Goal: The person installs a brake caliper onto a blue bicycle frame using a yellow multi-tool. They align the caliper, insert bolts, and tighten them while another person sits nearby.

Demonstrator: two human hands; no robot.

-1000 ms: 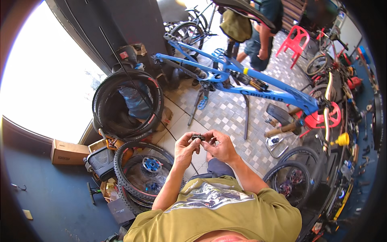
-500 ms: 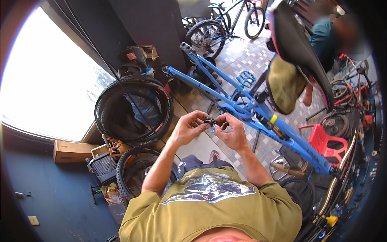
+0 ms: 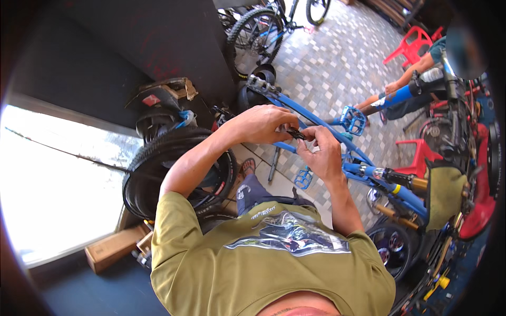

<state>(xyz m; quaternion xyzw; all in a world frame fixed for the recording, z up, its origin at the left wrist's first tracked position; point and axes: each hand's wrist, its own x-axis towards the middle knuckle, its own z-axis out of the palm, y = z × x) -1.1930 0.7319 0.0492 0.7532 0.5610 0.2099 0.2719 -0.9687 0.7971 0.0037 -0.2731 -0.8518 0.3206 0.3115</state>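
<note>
Between my two hands is a small black part (image 3: 296, 134) with a dark metallic look; its exact kind cannot be made out. The fingertips of my left hand (image 3: 263, 124) pinch its left end, with the back of the hand turned up. My right hand (image 3: 323, 154) grips the other end between thumb and fingers. Both hands are in front of my chest, above a blue bicycle frame (image 3: 406, 199) that runs from upper left to lower right. Blue platform pedals (image 3: 353, 120) show beside the frame.
Stacked black tyres (image 3: 158, 176) stand to my left, near a cardboard box (image 3: 117, 247). Another bicycle (image 3: 256, 39) is at the back. On the right are a co-worker's arm (image 3: 406, 83), a red plastic chair (image 3: 408, 46) and crowded bike parts. A wheel (image 3: 391, 252) lies close on my right.
The view has turned and shifted. My hands sit higher in it, and my left hand has rolled over, its back now upward. The black part stays between my fingers.
</note>
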